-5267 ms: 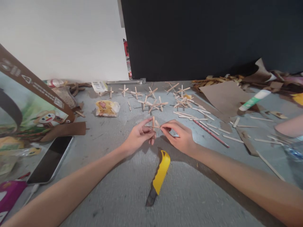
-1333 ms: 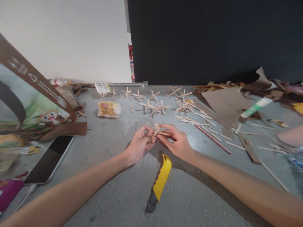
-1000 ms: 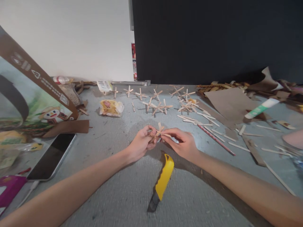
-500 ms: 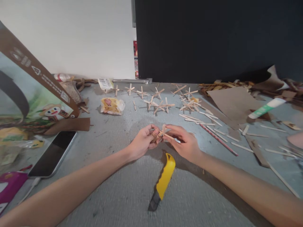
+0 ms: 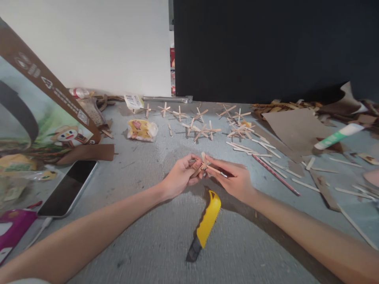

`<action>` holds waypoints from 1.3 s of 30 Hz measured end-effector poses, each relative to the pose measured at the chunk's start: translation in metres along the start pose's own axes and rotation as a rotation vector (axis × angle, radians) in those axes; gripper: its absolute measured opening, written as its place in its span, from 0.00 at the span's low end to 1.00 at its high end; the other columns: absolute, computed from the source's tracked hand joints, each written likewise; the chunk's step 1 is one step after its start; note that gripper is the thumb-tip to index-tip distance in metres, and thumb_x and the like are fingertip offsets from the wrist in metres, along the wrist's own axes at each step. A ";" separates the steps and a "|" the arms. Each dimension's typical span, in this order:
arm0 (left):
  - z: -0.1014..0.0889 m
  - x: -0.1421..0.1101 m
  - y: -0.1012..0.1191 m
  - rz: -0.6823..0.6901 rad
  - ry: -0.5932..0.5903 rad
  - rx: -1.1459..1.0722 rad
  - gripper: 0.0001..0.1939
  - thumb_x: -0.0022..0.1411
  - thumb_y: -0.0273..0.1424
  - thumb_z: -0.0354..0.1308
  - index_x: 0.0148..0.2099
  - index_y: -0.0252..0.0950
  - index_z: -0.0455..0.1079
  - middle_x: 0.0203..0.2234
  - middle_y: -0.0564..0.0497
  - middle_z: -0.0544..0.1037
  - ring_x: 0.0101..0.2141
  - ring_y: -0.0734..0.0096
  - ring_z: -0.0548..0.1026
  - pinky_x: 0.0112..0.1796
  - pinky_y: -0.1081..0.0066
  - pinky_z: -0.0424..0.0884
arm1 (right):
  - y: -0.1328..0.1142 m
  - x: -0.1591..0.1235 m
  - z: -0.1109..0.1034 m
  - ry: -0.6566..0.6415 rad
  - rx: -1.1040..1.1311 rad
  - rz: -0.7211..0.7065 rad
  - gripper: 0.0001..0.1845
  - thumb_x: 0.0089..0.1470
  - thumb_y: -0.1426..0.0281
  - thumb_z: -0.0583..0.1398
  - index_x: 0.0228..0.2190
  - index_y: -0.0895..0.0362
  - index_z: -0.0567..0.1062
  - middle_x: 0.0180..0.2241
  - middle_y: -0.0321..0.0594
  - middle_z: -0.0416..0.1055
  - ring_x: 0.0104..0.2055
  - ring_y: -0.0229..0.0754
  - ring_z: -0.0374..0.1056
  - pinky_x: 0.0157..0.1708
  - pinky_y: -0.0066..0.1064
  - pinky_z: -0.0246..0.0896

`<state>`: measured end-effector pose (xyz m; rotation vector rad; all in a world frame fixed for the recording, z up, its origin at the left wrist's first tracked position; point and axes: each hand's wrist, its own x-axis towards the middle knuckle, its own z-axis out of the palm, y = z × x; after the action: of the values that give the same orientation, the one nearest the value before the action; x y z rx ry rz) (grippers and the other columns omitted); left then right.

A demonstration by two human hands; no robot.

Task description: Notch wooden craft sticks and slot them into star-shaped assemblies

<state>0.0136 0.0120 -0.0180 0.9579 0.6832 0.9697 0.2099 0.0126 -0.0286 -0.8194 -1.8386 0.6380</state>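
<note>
Between my two hands is a small star-like piece of crossed wooden craft sticks (image 5: 204, 162). My left hand (image 5: 181, 172) pinches it from the left, the fingertips curled round one stick. From the other side my right hand (image 5: 233, 177) grips it, one stick sticking out between thumb and fingers. Just below the hands a yellow utility knife (image 5: 208, 221) lies on the grey table. Beyond them stand several similar stick stars (image 5: 203, 132). Loose craft sticks (image 5: 242, 148) and a red striped straw (image 5: 275, 174) lie to the right of my right hand.
A phone (image 5: 68, 188) and a purple object (image 5: 14, 230) lie at the left, below a large printed bag (image 5: 63, 118). A yellow snack packet (image 5: 142, 130) rests farther back. At the right are brown cardboard (image 5: 291, 128), a green-white tube (image 5: 339, 136) and part of another person's hand (image 5: 371, 175).
The crossed sticks have turned slightly in my fingers, and the upright stick now tilts left. My right fingers have shifted a little along the piece. The view has moved slightly.
</note>
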 end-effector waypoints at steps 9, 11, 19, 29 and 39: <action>0.001 -0.004 0.007 -0.104 0.065 -0.129 0.26 0.62 0.28 0.68 0.60 0.35 0.68 0.28 0.51 0.78 0.20 0.80 0.66 0.25 0.74 0.55 | 0.005 0.003 -0.001 0.045 0.121 0.223 0.21 0.62 0.59 0.67 0.55 0.49 0.82 0.32 0.37 0.82 0.25 0.37 0.72 0.25 0.29 0.72; 0.001 -0.004 0.008 -0.085 0.054 -0.137 0.25 0.61 0.26 0.69 0.60 0.35 0.69 0.28 0.51 0.78 0.20 0.80 0.66 0.25 0.74 0.56 | 0.005 0.003 -0.001 0.034 0.128 0.239 0.20 0.62 0.59 0.67 0.54 0.49 0.83 0.31 0.37 0.82 0.25 0.38 0.72 0.26 0.30 0.73; 0.000 -0.002 0.006 -0.073 0.041 -0.143 0.19 0.63 0.25 0.67 0.55 0.35 0.70 0.28 0.51 0.77 0.19 0.81 0.65 0.23 0.75 0.53 | 0.000 0.008 -0.003 -0.066 0.171 0.145 0.15 0.64 0.61 0.65 0.51 0.46 0.85 0.38 0.40 0.83 0.37 0.43 0.78 0.37 0.36 0.77; -0.002 -0.004 0.007 -0.061 0.016 -0.038 0.27 0.62 0.35 0.71 0.59 0.38 0.64 0.28 0.54 0.78 0.17 0.78 0.70 0.21 0.76 0.52 | 0.000 0.010 -0.004 -0.073 0.166 0.097 0.14 0.66 0.64 0.63 0.50 0.46 0.85 0.35 0.40 0.79 0.36 0.43 0.75 0.35 0.35 0.72; -0.002 -0.004 0.006 -0.038 0.018 -0.010 0.24 0.62 0.36 0.70 0.55 0.37 0.64 0.26 0.55 0.77 0.17 0.80 0.69 0.20 0.77 0.52 | 0.000 0.011 -0.005 -0.113 0.067 -0.055 0.17 0.68 0.70 0.61 0.53 0.44 0.84 0.37 0.40 0.80 0.37 0.41 0.77 0.36 0.33 0.72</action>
<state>0.0084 0.0108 -0.0134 0.9251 0.7085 0.9487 0.2109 0.0211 -0.0208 -0.6980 -1.9244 0.7195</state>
